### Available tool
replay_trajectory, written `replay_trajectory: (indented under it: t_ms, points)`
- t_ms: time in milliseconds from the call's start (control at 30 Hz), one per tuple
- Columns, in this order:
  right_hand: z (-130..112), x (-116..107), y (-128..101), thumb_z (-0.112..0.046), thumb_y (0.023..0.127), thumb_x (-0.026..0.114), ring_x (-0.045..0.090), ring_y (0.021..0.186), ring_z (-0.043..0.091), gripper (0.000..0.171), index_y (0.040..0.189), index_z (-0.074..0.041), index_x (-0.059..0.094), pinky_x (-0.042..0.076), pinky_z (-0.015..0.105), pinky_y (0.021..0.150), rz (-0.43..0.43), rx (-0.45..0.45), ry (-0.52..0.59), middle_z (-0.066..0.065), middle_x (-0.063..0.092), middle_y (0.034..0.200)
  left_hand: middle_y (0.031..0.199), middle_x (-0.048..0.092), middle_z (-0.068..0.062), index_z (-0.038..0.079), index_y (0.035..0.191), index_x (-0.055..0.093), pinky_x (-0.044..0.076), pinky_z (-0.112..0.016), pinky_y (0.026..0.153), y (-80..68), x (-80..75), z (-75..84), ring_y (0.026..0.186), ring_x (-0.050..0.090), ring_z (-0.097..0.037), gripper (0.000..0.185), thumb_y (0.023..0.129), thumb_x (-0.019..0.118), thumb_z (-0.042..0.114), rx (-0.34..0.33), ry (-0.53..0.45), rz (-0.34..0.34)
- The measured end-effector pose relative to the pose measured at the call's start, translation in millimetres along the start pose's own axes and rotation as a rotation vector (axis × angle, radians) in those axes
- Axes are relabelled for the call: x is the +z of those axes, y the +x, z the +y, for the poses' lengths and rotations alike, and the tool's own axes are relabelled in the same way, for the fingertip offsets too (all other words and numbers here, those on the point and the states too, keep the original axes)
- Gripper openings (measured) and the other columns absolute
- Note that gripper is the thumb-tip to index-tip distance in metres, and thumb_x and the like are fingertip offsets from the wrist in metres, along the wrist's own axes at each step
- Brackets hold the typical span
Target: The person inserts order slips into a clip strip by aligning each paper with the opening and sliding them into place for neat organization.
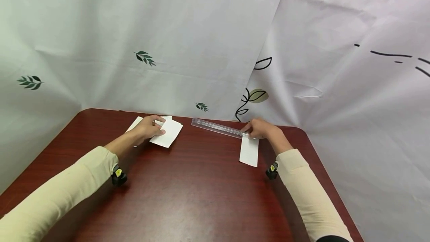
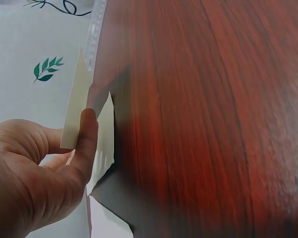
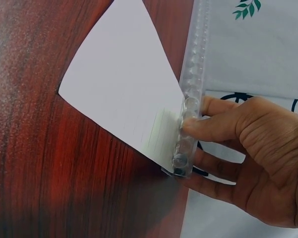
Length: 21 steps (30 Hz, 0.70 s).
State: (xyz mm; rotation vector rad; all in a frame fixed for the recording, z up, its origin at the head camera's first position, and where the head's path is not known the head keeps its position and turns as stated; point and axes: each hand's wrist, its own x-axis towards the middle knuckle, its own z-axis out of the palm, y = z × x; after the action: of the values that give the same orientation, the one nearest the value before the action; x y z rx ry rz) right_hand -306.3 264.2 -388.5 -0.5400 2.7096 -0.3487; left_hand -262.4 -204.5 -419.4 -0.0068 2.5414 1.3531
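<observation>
Dark red desk (image 1: 188, 197), leaf-print sheets behind | left grip (image 1: 149, 128) pinching paper pieces (image 1: 168, 133) | right grip (image 1: 260, 128) clamping clear ruler (image 1: 216, 127) over paper strip (image 1: 249, 151)

Bare table (image 1: 188, 193) between hands, ruler (image 1: 216, 127) and curtain (image 1: 201, 47) blocking far edge

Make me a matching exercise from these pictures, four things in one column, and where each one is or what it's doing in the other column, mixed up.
1. left hand
2. right hand
3. ruler
4. table

A. dark red wood, under everything
B. clear, lying along the far edge
C. holds the ruler's end on a paper strip
D. grips white paper pieces

Pairs: 1-D, 2-C, 3-B, 4-A
</observation>
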Motion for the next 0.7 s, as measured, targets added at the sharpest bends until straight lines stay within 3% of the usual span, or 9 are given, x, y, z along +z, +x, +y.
replay_trajectory:
  t_ms: [300,567,700]
  points:
    - [-0.4,-1.3,0.4,0.007,0.084,0.071,0.063,0.095,0.018,0.052,0.131,-0.010,0.085,0.047,0.023,0.069,0.000,-0.013,0.001,0.012,0.084,0.121,0.141,0.065,-0.035,-0.006,0.157,0.056,0.053,-0.026,0.085,4.4,10.9,10.4,0.112,0.067,-0.030,0.058,0.105,0.077,0.007,0.013,-0.009,-0.001]
    - [-0.1,0.4,1.6,0.007,0.086,0.071,0.062,0.094,0.017,0.051,0.131,-0.011,0.086,0.046,0.023,0.066,-0.005,0.011,0.008,0.011,0.084,0.121,0.137,0.070,-0.028,-0.003,0.157,0.058,0.052,-0.033,0.098,11.4,26.2,19.5,0.116,0.067,-0.029,0.058,0.104,0.079,0.010,-0.003,-0.020,-0.025]
    - [-0.2,0.7,1.9,0.007,0.087,0.071,0.062,0.094,0.017,0.050,0.131,-0.011,0.086,0.046,0.023,0.068,-0.002,0.014,-0.004,0.012,0.084,0.122,0.136,0.071,-0.027,-0.002,0.156,0.060,0.052,-0.034,0.098,14.8,33.6,20.9,0.113,0.067,-0.028,0.056,0.105,0.078,0.012,-0.001,-0.013,-0.034]
